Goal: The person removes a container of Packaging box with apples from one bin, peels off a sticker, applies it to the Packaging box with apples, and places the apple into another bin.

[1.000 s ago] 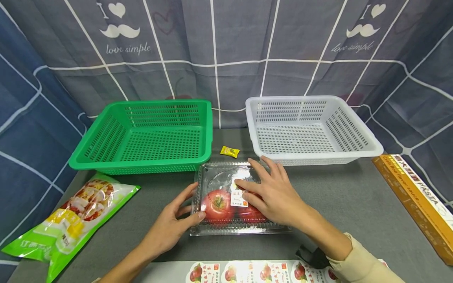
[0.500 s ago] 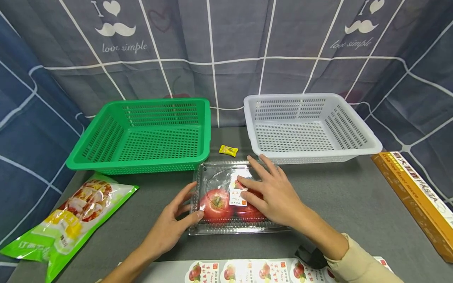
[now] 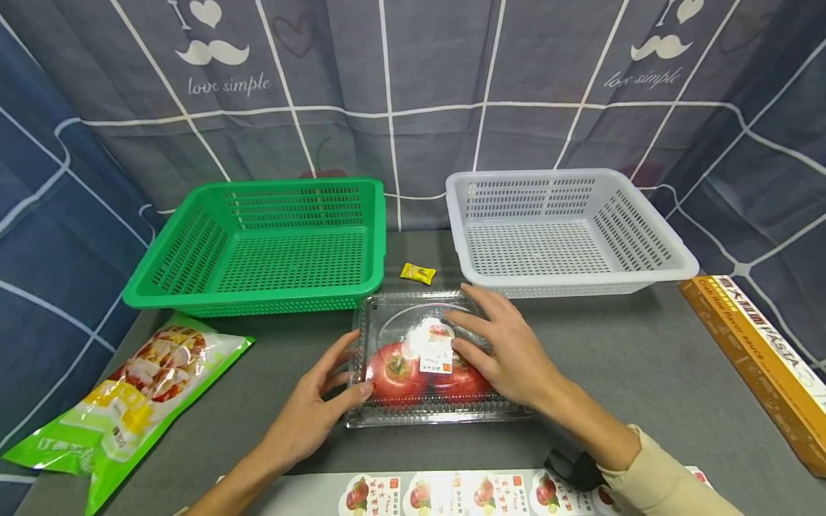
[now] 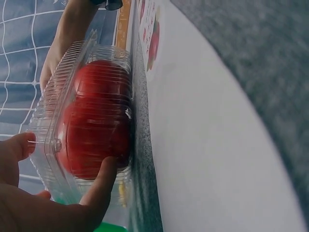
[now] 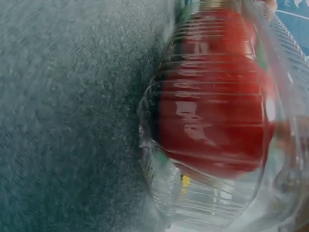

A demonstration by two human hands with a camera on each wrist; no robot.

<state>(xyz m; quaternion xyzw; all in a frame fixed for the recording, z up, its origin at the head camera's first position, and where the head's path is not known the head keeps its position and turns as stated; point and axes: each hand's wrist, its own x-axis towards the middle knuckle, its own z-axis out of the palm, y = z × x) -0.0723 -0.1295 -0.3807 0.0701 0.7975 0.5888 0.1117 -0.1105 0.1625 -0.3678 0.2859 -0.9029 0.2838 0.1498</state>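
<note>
A clear plastic clamshell box (image 3: 445,410) lies mid-table with two large red fruits (image 3: 395,380), apple-like, inside. On its lid is a white sticker (image 3: 437,352) with a red fruit picture. My left hand (image 3: 316,403) holds the box's left side, thumb near the front-left corner and fingers along the side. In the left wrist view, its fingertips touch the ribbed wall and the lid edge. My right hand (image 3: 510,347) spreads over the lid's right half, fingertips just right of the sticker. The right wrist view shows the box's ribbed end with a red fruit (image 5: 217,116) behind it.
A green basket (image 3: 258,304) stands back left and a white basket (image 3: 581,281) back right. Between them lies a small yellow packet (image 3: 418,273). A green food bag (image 3: 138,387) is at left, a pasta box (image 3: 755,365) at right. A sticker sheet (image 3: 297,494) lies along the front edge.
My right hand's fingers have moved a little to the right off the sticker, so more of it shows. My left hand and the box have stayed in place.
</note>
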